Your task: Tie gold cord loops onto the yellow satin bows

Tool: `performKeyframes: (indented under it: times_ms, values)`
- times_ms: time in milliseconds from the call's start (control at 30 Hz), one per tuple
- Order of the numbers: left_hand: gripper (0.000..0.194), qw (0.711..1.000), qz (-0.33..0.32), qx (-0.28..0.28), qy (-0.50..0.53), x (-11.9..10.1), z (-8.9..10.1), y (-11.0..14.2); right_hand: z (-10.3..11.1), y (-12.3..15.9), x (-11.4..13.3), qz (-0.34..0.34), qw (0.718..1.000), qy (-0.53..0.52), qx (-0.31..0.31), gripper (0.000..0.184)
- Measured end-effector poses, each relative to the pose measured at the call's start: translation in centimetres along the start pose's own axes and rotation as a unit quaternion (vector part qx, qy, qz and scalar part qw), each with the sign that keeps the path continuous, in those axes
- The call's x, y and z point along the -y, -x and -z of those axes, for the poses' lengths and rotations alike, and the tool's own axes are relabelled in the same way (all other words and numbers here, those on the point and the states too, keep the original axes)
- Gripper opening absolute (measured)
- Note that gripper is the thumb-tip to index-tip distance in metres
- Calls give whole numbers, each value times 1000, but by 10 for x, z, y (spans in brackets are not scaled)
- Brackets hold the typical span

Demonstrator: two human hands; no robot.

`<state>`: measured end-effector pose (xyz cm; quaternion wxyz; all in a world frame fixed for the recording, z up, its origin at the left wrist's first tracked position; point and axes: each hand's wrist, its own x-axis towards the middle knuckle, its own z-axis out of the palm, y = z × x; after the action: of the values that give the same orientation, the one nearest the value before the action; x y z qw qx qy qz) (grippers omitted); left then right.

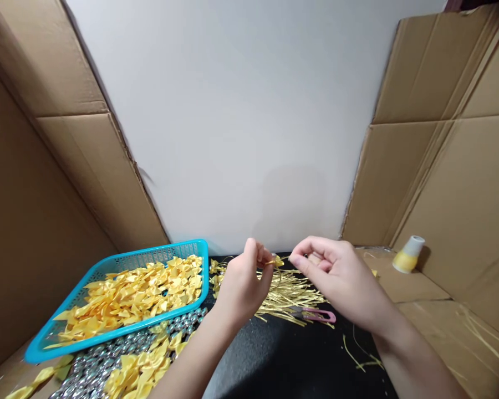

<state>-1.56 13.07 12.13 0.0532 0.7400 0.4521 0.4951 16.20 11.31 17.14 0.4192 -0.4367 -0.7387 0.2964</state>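
1. Yellow bow (279,261), lower centre, pinched by the left hand (244,280); a slack pinch could drop it.
2. Right hand (343,274), fingertips drawn together; can't tell if they grip anything.
3. Gold cords (289,293) beneath might snag on pink-handled snips (319,315).
4. Beads (92,363), lower left: partly hidden.

A black tabletop (274,360) at bottom center carries gold cords (286,291) and pink-handled scissors (319,315). Silvery beads (95,360) and yellow ribbon bows (139,371) lie at lower left, beside a blue plastic basket (149,320).
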Motion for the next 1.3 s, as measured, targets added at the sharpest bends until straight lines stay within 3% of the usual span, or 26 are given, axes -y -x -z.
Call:
performKeyframes:
  times_ms: [133,233,367,500,600,733,867,1100,1200,1300]
  values:
    - [26,997,-57,24,-38,3,0,1,6,-12,-10,-24,998,-19,-45,24]
    - [27,998,-55,19,-20,6,1,0,10,-18,-20,-36,997,-36,-64,25]
    - [35,995,17,-46,90,9,2,-4,10,-23,-26,-42,995,-58,-67,26]
    - [42,963,102,-112,224,11,4,-10,4,-22,-23,-46,998,-38,-29,25]
    - [44,945,131,-124,271,12,5,-12,0,-17,-17,-43,999,-16,-7,23]
    - [41,954,138,-95,250,13,6,-12,-2,-6,-8,-31,999,-20,20,23]
    - [37,977,112,-22,183,8,7,-8,-2,0,-4,-21,998,-36,48,23]
    - [23,987,-13,156,47,-1,3,0,-1,-17,-19,-16,999,-30,-39,24]
    - [23,985,-23,158,71,2,6,0,3,-27,-35,-30,997,-23,-71,25]
    - [30,981,14,97,168,6,8,-4,8,-33,-44,-39,995,-14,-88,28]
